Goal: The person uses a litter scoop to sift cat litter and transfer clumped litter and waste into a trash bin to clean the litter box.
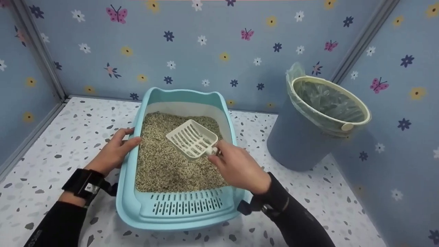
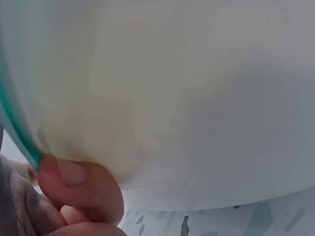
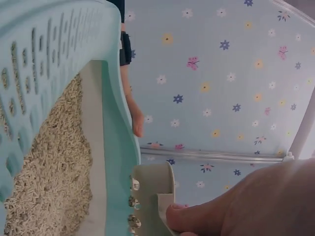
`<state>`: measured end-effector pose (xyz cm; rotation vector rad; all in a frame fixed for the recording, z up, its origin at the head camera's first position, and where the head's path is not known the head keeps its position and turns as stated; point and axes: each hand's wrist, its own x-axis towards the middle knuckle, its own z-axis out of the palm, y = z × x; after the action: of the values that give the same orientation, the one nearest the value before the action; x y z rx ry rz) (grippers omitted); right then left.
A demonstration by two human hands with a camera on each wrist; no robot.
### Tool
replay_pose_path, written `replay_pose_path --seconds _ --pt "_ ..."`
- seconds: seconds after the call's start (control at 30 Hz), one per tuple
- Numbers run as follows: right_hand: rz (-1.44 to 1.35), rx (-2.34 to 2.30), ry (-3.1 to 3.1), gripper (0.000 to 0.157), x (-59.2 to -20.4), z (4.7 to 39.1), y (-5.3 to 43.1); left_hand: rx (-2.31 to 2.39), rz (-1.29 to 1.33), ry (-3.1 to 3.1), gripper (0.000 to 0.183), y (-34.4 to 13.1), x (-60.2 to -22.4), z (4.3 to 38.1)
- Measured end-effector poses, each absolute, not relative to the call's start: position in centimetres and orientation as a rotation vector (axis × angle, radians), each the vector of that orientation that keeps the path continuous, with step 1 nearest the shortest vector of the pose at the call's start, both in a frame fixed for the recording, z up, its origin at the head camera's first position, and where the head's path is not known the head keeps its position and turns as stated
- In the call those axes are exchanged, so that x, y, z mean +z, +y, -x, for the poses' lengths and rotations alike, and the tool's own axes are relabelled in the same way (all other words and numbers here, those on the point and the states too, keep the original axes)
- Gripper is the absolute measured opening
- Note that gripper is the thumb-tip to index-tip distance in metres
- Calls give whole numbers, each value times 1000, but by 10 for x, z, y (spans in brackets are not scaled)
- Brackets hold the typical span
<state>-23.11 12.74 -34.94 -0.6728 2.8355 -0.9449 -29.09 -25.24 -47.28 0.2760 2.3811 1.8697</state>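
A light-blue litter box (image 1: 183,221) stands on the speckled surface, filled with grainy tan litter (image 1: 161,161). At its left side my left hand (image 1: 115,149) grips the rim, the thumb lying over the edge; curled fingers (image 2: 93,189) show against the outer wall in the left wrist view. My right hand (image 1: 240,164) holds a cream slotted litter scoop (image 1: 192,139) by its handle, which the hand mostly hides. The scoop's head overlaps the litter in the head view, its slots showing litter through them. In the right wrist view my thumb (image 3: 192,219) presses on the scoop's handle end.
To the right stands a blue-grey trash bin (image 1: 298,137) with a cream rim and a translucent liner (image 1: 329,99). Flower-patterned walls (image 1: 205,48) enclose the back and both sides. A slotted step (image 1: 187,204) forms the box's front.
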Motion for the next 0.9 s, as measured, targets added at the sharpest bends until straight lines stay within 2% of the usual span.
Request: replay_pose_path --seconds 0.13,0.27,0.4,0.53,0.57,0.73,0.9 --pt "696 -953 2894 36 -354 230 131 1871 -282 2372 82 -252 -471 292" --pt "677 -936 2880 24 -359 227 136 1859 -279 2380 82 -252 -471 292" --pt "678 -958 2883 28 -363 228 140 1853 -280 2391 81 -251 -474 291" --pt "670 -949 2882 21 -362 231 143 1858 -289 2392 80 -251 -476 290" --pt "676 -942 2885 18 -361 232 143 1862 -289 2393 80 -250 -476 290" --pt "677 -946 2912 23 -352 237 150 1869 -287 2379 81 -251 -477 289" --pt "610 -934 2955 21 -327 243 167 1888 -296 2354 80 -251 -476 290"
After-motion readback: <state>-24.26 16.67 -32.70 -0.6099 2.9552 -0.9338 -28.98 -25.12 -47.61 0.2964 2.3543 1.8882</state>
